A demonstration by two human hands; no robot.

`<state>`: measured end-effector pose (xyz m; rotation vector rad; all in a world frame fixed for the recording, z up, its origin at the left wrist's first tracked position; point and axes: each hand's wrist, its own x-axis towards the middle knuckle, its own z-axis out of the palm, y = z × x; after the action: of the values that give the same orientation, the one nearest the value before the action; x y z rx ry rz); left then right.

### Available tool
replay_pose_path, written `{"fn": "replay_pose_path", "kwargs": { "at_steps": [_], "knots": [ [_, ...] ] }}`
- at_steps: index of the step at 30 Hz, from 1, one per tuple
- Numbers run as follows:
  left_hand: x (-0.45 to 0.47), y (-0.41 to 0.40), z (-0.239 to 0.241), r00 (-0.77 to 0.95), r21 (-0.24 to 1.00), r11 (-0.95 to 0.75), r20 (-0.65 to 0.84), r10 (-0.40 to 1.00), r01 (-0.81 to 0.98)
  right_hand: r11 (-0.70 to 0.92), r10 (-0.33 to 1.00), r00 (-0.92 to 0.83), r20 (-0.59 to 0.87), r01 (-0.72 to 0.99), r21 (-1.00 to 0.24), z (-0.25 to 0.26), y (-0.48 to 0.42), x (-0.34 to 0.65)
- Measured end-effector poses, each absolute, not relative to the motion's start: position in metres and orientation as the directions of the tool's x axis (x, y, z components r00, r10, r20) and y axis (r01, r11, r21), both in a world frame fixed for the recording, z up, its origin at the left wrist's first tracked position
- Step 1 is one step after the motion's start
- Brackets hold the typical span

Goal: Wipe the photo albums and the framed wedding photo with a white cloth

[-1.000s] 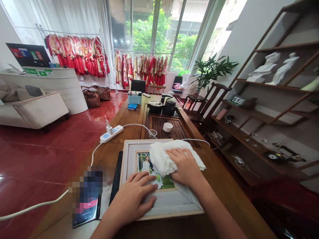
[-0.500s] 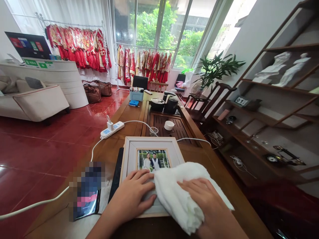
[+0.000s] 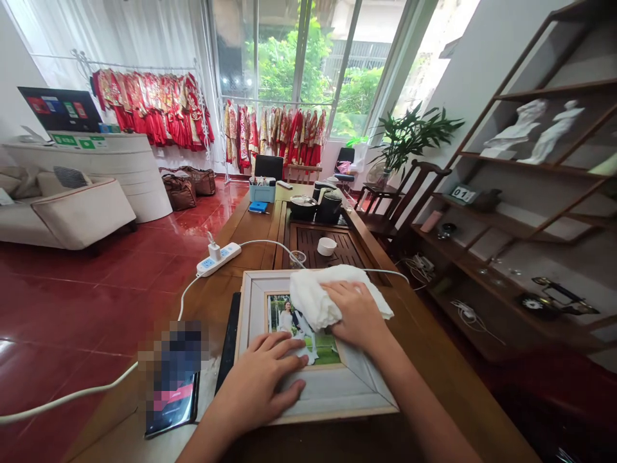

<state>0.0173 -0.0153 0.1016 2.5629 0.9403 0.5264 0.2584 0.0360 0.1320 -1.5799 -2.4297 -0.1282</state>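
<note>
Wiping mid-pass: white cloth [image 3: 315, 297] clamped under right hand [image 3: 359, 315], back up over glass of picture frame [image 3: 254, 292] from its near corner, left hand [image 3: 263, 384] flat beside it, fingers spread, pinning near edge.

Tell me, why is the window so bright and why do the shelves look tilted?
In the head view, daylight overexposes the window at upper right; the wide lens leans the shelves at the edge; the phone is pixelated into blocks; the left hand, right hand and cloth on the picture frame look sharp.
</note>
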Motion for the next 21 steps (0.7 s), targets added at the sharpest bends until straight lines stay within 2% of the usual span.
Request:
{"fn": "replay_pose_path", "kwargs": {
  "at_steps": [5,9,12,17,21],
  "knots": [
    [0.019,-0.016,0.101,0.697,0.434,-0.712,0.229,0.679,0.551,0.437,0.878,-0.399,0.264,0.894,-0.102,0.131,0.027,0.259],
    [0.020,-0.016,0.100,0.700,0.425,-0.718,0.232,0.675,0.552,0.489,0.869,-0.459,0.185,0.852,-0.187,0.131,-0.014,0.266],
    [0.019,-0.015,0.100,0.695,0.431,-0.709,0.224,0.683,0.558,0.470,0.883,-0.449,0.139,0.846,-0.250,0.135,-0.050,0.272],
    [0.019,-0.015,0.100,0.699,0.445,-0.711,0.228,0.678,0.545,0.461,0.886,-0.456,0.085,0.847,-0.263,0.147,-0.081,0.276],
    [0.019,-0.015,0.100,0.702,0.441,-0.717,0.235,0.673,0.540,0.428,0.902,-0.426,0.067,0.867,-0.257,0.146,-0.063,0.273]
  ]
}}
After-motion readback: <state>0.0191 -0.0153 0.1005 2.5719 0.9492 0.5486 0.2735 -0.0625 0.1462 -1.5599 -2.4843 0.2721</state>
